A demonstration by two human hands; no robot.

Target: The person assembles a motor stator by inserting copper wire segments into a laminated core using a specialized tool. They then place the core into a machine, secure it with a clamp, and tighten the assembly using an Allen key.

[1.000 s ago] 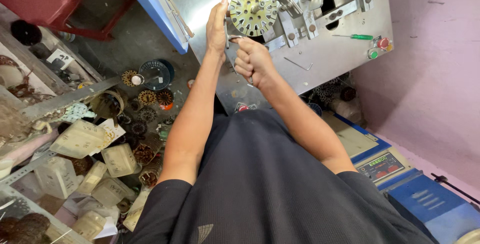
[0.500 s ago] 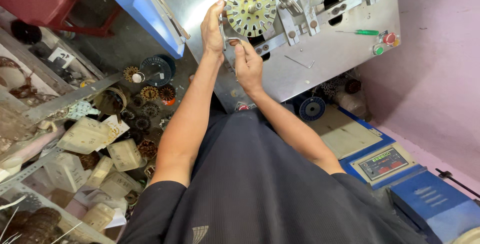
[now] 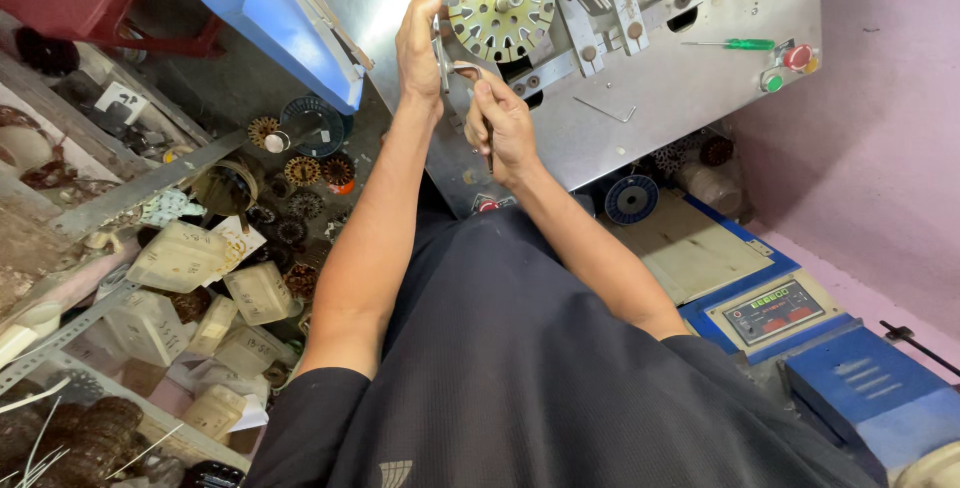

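The left hand (image 3: pixel 420 48) grips the left edge of the round, slotted, pale metal stator disc (image 3: pixel 500 3) mounted on the grey steel machine surface (image 3: pixel 650 118). The right hand (image 3: pixel 500 123), just below the disc, closes on a thin metal tool (image 3: pixel 487 143).

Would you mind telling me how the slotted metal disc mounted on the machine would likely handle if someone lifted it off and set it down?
The slotted metal disc looks like stacked steel, so probably stiff and heavy for its size. Being round, it may roll if stood on edge, though laid flat it should sit steady. Its toothed rim, where the left hand touches it, likely gives good grip. The right hand holds a thin tool below.
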